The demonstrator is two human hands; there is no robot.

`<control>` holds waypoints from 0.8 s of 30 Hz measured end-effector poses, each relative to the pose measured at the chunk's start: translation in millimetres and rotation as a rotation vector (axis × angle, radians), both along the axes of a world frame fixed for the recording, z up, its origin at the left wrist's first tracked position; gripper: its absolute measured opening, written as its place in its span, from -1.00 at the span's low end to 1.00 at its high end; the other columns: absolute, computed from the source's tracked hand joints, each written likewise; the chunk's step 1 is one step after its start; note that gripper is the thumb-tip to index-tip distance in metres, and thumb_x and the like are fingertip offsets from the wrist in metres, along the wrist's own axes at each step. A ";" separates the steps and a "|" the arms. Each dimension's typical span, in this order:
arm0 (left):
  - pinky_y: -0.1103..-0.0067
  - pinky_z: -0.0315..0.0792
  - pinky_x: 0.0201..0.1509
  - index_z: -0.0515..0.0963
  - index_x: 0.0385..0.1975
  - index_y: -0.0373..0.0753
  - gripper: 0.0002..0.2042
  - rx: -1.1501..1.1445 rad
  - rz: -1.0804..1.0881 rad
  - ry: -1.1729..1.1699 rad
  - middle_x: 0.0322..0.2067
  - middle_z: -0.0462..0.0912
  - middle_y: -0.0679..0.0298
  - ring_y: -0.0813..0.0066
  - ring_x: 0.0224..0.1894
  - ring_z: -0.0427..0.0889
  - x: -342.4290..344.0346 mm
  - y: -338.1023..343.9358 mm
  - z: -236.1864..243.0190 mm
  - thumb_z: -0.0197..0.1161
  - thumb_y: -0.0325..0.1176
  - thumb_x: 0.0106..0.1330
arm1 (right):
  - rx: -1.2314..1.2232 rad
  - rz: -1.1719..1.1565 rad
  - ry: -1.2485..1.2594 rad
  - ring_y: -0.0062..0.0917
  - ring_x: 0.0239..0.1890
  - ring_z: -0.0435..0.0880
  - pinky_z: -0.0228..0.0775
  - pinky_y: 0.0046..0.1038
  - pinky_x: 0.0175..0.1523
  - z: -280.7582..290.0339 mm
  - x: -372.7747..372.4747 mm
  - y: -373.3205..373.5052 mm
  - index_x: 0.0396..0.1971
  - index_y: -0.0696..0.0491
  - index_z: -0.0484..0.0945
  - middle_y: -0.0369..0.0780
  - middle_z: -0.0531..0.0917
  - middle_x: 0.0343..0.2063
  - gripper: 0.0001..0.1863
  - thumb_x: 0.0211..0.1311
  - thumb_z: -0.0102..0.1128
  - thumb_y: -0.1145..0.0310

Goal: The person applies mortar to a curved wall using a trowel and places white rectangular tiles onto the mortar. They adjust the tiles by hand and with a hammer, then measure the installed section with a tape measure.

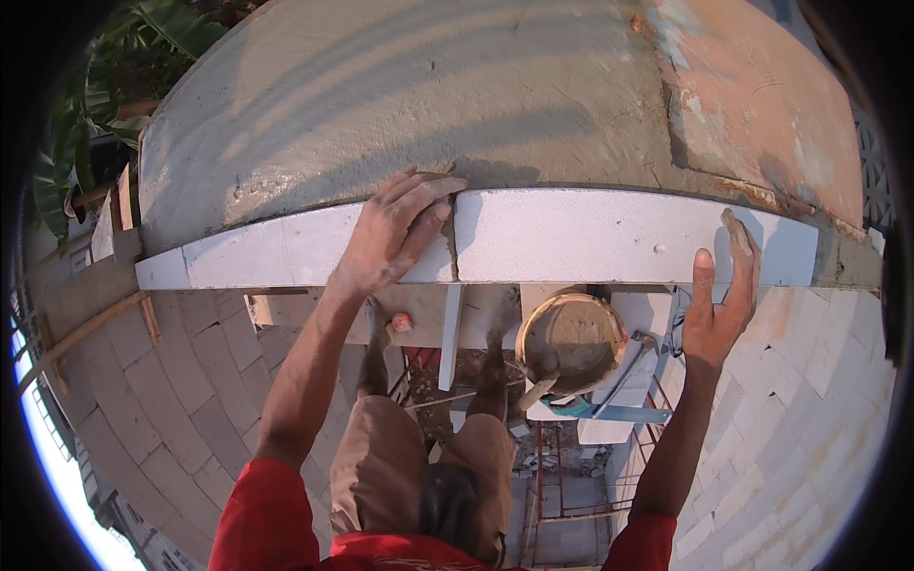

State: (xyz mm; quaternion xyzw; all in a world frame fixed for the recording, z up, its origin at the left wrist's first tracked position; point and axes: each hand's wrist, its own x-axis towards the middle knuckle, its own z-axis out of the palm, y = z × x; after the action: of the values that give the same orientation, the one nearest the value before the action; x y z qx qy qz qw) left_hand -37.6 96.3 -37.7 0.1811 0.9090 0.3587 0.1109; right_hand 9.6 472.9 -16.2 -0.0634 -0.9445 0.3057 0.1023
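Observation:
A row of white lightweight concrete blocks runs along the foot of a grey plastered wall. My left hand rests on the row beside the dark joint between two blocks. Its fingers are bent and somewhat spread toward the wall, and nothing is gripped in them. Near the right end of the long block is my right hand, thumb and fingers apart and pointing up. Its fingers overlap the block's face; whether they press on it I cannot tell. Grey dust or mortar coats both hands.
Below the blocks stands a round bucket of wet mortar. Beside it lie a hammer and a handsaw. My feet are on a plank, with red scaffold bars and a drop underneath. Block walls flank both sides.

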 end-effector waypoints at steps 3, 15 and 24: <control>0.04 0.13 0.51 0.57 0.14 -0.20 -0.65 0.018 0.059 -0.023 0.08 0.63 -0.02 -0.07 0.23 0.52 0.4 0.7 3.6 0.19 -0.27 0.41 | -0.223 -0.204 0.066 -0.22 0.20 0.55 0.33 -0.21 0.34 -11.6 38.3 34.7 0.18 0.21 0.50 -0.05 0.58 0.14 -0.58 0.47 0.10 0.28; -0.01 -0.05 0.56 0.47 0.28 -0.13 -0.32 -0.232 -0.034 -0.083 0.20 0.52 0.06 0.02 0.33 0.41 13.7 -16.1 19.4 0.50 -0.18 0.09 | 0.043 -0.623 -0.711 -0.17 -0.03 0.68 0.48 -0.22 0.10 -261.5 361.7 164.6 -0.01 0.22 0.61 0.00 0.69 -0.09 -0.56 0.28 0.32 0.17; 0.07 -0.03 0.58 0.44 0.31 -0.11 -0.28 -0.313 -0.052 -0.081 0.26 0.49 0.06 0.01 0.35 0.40 9.6 -22.8 27.9 0.51 -0.21 0.07 | 0.063 -0.532 -0.931 -0.07 -0.06 0.65 0.47 -0.12 0.07 -361.8 394.4 145.5 0.04 0.18 0.55 0.05 0.65 -0.12 -0.42 0.12 0.48 0.12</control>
State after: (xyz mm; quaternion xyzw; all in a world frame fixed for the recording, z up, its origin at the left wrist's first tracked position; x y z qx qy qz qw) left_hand -28.0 73.5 -9.8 0.1707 0.9435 0.2168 0.1835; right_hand 404.0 618.4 -378.0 -0.4264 -0.8499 0.1806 -0.2514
